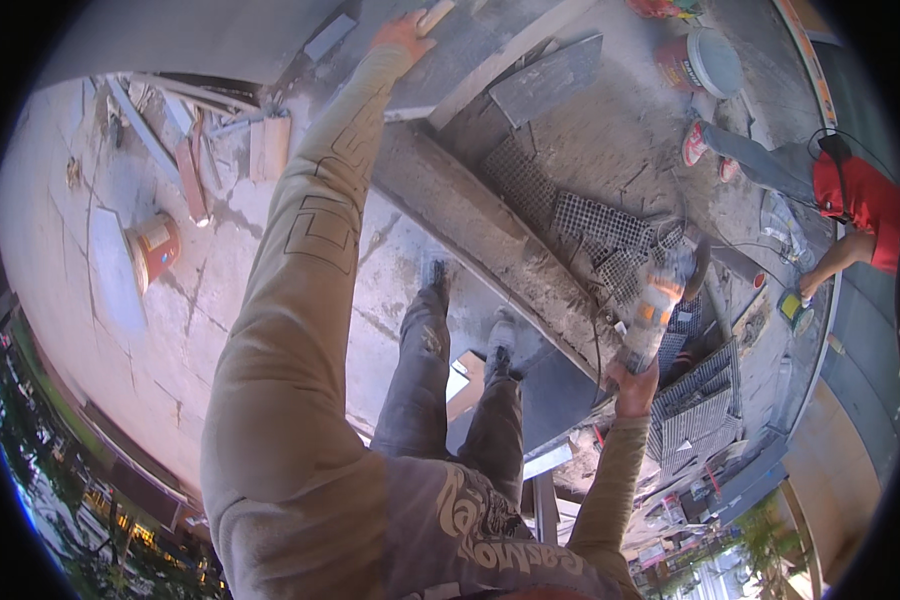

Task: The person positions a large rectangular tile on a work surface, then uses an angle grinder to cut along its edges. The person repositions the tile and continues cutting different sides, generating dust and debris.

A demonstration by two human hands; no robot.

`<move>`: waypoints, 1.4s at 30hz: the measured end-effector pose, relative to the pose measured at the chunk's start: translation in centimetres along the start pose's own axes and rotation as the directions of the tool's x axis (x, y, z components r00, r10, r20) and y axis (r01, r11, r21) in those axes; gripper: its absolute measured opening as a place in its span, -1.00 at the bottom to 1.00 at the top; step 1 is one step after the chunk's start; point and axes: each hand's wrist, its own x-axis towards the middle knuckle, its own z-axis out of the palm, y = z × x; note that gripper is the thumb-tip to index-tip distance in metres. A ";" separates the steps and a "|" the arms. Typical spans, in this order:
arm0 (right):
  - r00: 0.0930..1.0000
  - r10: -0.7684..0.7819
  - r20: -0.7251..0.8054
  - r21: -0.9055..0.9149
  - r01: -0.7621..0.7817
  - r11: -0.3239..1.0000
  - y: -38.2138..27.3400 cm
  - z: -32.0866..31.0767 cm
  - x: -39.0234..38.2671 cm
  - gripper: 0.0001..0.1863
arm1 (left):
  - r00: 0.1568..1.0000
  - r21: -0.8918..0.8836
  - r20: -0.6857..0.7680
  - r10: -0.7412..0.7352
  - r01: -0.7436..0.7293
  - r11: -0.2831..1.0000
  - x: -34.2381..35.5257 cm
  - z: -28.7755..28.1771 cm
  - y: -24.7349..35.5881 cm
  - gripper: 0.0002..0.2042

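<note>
My left hand [404, 35], in an orange glove, reaches far forward and is closed on a tan wooden piece [436, 14] lying against a large grey slab [220, 35]. Out to the side at the right, my right hand [635, 388] grips the rear of an orange and white hand-held power tool [656, 308]. The tool's front end points at a long dusty stone curb [490, 225] and is blurred. My legs and dusty shoes [500, 335] stand on the pale paving between the two hands.
Metal grates [610, 235] lie past the curb, with more stacked at the right [695, 400]. A dark tile [545, 80], an orange bucket [155, 250] and a lidded bucket [710, 60] stand about. A person in a red shirt [860, 195] crouches at the right.
</note>
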 end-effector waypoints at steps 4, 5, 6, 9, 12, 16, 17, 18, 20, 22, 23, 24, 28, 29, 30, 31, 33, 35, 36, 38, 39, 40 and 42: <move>0.986 -0.049 0.162 -0.163 0.076 0.984 1.7 -1.4 2.1 -0.33 | 0.950 0.123 -0.310 -0.046 0.088 0.988 -9.6 0.8 0.5 -0.47; 0.981 -0.015 0.195 -0.204 0.056 0.977 1.3 -1.4 2.3 -0.29 | 0.921 -0.062 -0.383 -0.064 0.043 0.997 -14.8 0.5 3.2 -0.57; 0.975 -0.025 0.222 -0.193 0.069 0.979 1.8 -1.4 2.6 -0.29 | 0.882 -0.230 -0.463 -0.090 -0.021 0.973 -19.3 -1.4 5.9 -0.67; 0.939 -0.197 0.283 -0.283 0.278 0.918 1.1 0.3 2.5 -0.29 | 0.903 -0.477 -0.049 -0.427 0.354 0.804 -35.1 0.1 11.9 -0.83; 0.884 -0.045 0.466 -0.301 0.206 0.931 3.4 0.8 3.0 -0.30 | 0.864 -0.852 0.494 -0.096 0.503 0.144 -48.4 1.8 19.5 -0.68; 0.772 -0.128 0.623 -0.403 0.456 0.794 4.0 3.2 -0.3 -0.27 | 0.833 -0.611 0.533 0.147 0.499 -0.615 -54.0 1.4 25.1 -0.56; 0.746 -0.123 0.655 -0.397 0.478 0.783 4.9 3.6 -1.6 -0.26 | 0.849 -0.602 0.521 0.084 0.436 -0.669 -55.1 0.9 26.1 -0.55; 0.716 -0.118 0.688 -0.388 0.501 0.773 5.7 4.2 -2.8 -0.24 | 0.860 -0.593 0.510 0.017 0.366 -0.717 -55.5 -0.2 27.1 -0.53; 0.675 -0.153 0.721 -0.377 0.569 0.731 6.8 5.5 -4.5 -0.21 | 0.884 -0.556 0.468 -0.017 0.279 -0.783 -56.1 -0.3 27.2 -0.58; 0.661 -0.200 0.723 -0.386 0.627 0.677 8.5 6.8 -6.6 -0.19 | 0.836 -0.520 0.527 -0.152 0.176 -0.836 -57.2 0.5 25.9 -0.59; 0.663 -0.127 0.738 -0.424 0.601 0.677 8.9 7.7 -6.9 -0.18 | 0.798 -0.504 0.561 -0.218 0.121 -0.855 -58.0 0.9 25.3 -0.60; 0.661 -0.053 0.748 -0.463 0.578 0.672 9.0 8.7 -7.1 -0.17 | 0.765 -0.536 0.581 -0.279 0.102 -0.838 -58.4 0.8 24.8 -0.58; 0.666 -0.041 0.745 -0.502 0.600 0.623 10.8 12.5 -8.1 -0.05 | 0.733 -0.635 0.578 -0.358 0.129 -0.761 -59.6 2.5 19.8 -0.57; 0.675 -0.065 0.735 -0.512 0.615 0.600 11.0 13.3 -8.5 -0.02 | 0.731 -0.646 0.562 -0.386 0.097 -0.757 -59.0 2.7 19.1 -0.59; 0.661 -0.147 0.736 -0.496 0.674 0.548 11.1 13.8 -8.7 0.00 | 0.734 -0.659 0.546 -0.405 0.078 -0.748 -57.9 2.5 18.5 -0.61; 0.639 -0.228 0.734 -0.481 0.727 0.490 11.1 14.3 -8.9 0.04 | 0.736 -0.672 0.528 -0.424 0.056 -0.738 -56.9 2.4 17.7 -0.63; 0.603 -0.301 0.739 -0.463 0.779 0.422 11.4 15.7 -8.5 0.10 | 0.796 -0.678 0.476 -0.374 0.062 -0.732 -55.8 3.3 15.4 -0.68; 0.588 -0.289 0.755 -0.454 0.788 0.415 11.9 17.7 -7.3 0.15 | 0.821 -0.715 0.447 -0.355 0.089 -0.694 -54.4 4.0 13.8 -0.71; 0.586 -0.342 0.735 -0.442 0.796 0.414 13.3 18.8 -5.4 0.16 | 0.836 -0.738 0.427 -0.345 0.102 -0.667 -53.2 5.6 13.0 -0.70; 0.578 -0.434 0.691 -0.415 0.809 0.416 15.6 20.5 -3.6 0.17 | 0.858 -0.784 0.393 -0.330 0.126 -0.608 -52.1 7.3 11.6 -0.70; 0.557 -0.442 0.703 -0.403 0.825 0.397 16.0 21.3 -3.4 0.16 | 0.873 -0.789 0.370 -0.318 0.114 -0.604 -51.9 7.8 10.5 -0.70; 0.537 -0.450 0.714 -0.391 0.839 0.379 16.2 22.0 -3.2 0.16 | 0.886 -0.793 0.348 -0.305 0.105 -0.600 -51.7 8.2 9.4 -0.69; 0.498 -0.494 0.713 -0.356 0.864 0.356 17.2 23.4 -2.4 0.14 | 0.905 -0.825 0.282 -0.317 0.060 -0.562 -51.6 8.8 8.2 -0.66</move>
